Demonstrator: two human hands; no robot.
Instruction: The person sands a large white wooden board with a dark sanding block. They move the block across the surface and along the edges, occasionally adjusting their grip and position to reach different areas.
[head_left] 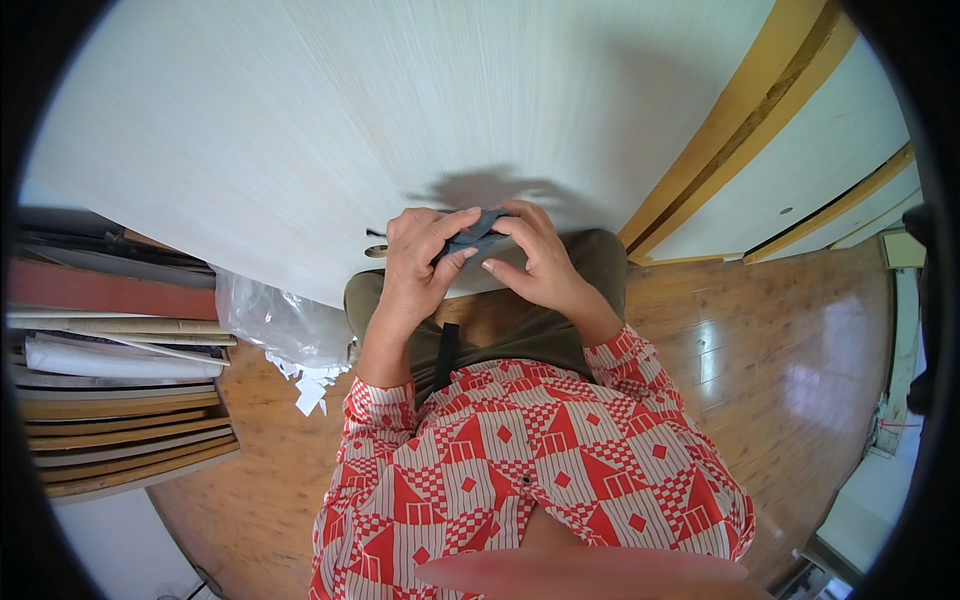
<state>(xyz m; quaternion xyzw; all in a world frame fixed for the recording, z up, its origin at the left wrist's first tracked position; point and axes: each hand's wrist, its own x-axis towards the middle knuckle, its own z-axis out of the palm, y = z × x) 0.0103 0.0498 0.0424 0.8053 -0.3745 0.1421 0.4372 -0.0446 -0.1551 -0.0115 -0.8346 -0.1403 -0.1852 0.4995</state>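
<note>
A small dark blue-grey piece that looks like folded cloth (pixel 470 235) is held between my two hands, in front of a pale board (pixel 330 110). My left hand (pixel 412 255) is closed on its left side, with the thumb pressed against the lower edge. On the right side my right hand (pixel 538 262) grips the piece with curled fingers, its thumb held apart below. A thin dark end (pixel 375 233) sticks out past the left hand. Just under that end shows a small brownish ring-shaped thing (pixel 376 251). My fingers cover much of the cloth.
Stacked boards and rolls (pixel 130 400) stand at the left, beside a clear plastic bag (pixel 275 315) and white paper scraps (pixel 312 385). Wood-edged panels (pixel 740 130) lean at the right. Shiny wooden floor (pixel 740 370) lies below. A black strap (pixel 446 355) hangs near my lap.
</note>
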